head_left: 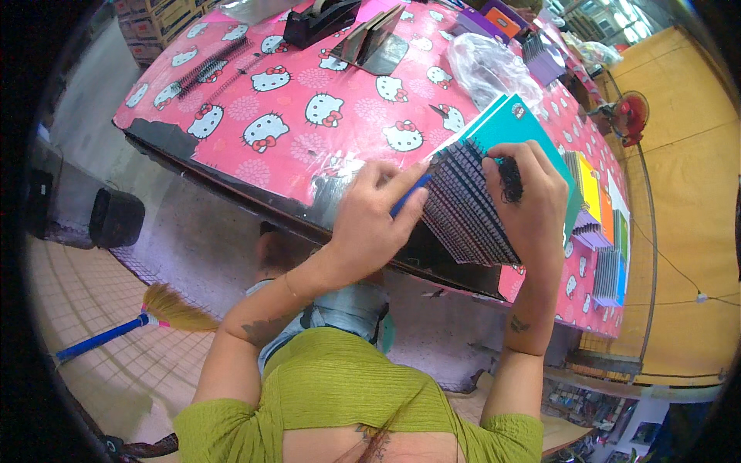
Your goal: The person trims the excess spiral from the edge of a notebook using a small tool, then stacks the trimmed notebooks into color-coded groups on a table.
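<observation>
A stack of spiral-bound notebooks with a teal cover [532, 123] lies at the table's near edge, its rows of black coils [467, 208] facing me. My left hand [374, 212] is closed in a pinch on a slim blue-handled tool [411, 194], whose tip is by the left end of the coils; its exact kind is hidden. My right hand [536, 193] curls over the right side of the stack. Its fingers are closed on a small bunch of black wiry coil [509, 181], just above the notebooks.
The table has a pink patterned cover [309, 147]. Loose black coils [212, 69], a black tape dispenser [318, 23] and a clear plastic bag [490, 68] lie farther back. More spiral notebooks [594, 193] stand at right, near a red fan [631, 117]. A broom [174, 309] is at lower left.
</observation>
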A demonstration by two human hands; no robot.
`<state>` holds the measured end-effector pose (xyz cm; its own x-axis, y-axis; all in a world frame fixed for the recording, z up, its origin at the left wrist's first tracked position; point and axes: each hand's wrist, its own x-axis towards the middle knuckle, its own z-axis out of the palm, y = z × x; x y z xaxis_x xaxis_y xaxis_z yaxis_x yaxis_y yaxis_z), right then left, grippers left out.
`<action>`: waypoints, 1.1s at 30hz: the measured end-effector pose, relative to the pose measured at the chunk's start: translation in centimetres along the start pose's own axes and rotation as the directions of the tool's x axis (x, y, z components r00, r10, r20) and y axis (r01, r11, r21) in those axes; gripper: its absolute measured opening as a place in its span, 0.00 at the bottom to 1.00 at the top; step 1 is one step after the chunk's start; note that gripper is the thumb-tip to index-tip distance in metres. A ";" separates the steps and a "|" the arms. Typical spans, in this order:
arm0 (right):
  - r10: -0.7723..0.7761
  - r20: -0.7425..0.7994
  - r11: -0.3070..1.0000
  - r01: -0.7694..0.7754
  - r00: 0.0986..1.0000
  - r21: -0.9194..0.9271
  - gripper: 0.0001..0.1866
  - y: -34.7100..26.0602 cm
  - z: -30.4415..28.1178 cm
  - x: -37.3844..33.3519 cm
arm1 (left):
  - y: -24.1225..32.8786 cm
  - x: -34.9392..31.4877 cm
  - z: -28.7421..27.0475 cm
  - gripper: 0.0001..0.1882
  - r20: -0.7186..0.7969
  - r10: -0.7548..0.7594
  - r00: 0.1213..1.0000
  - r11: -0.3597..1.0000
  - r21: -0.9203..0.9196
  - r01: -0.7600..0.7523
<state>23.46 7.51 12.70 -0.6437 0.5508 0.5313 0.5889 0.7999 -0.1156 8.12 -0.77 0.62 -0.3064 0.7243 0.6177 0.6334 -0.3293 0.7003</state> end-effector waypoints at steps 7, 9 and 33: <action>0.002 -0.005 1.000 -0.002 1.000 0.007 0.07 0.0 0.0 -0.1 | -0.8 -0.5 -0.4 0.19 0.541 -0.397 0.741 0.479 -0.566 0.670; 0.004 -0.008 1.000 -0.004 1.000 0.012 0.07 0.0 -0.1 -0.1 | -0.9 -0.3 -0.5 0.20 0.605 -0.405 0.686 0.409 -0.551 0.727; 0.015 -0.002 1.000 -0.015 1.000 0.005 0.07 -0.2 -0.1 -0.1 | -0.8 -1.1 -0.2 0.17 0.150 -0.153 0.977 0.980 -0.102 0.169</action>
<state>23.42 7.31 12.75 -0.6336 0.5625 0.5312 0.5961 0.7926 -0.1282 7.84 -1.40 -0.55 -0.2893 0.8488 0.4424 0.4967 -0.2619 0.8274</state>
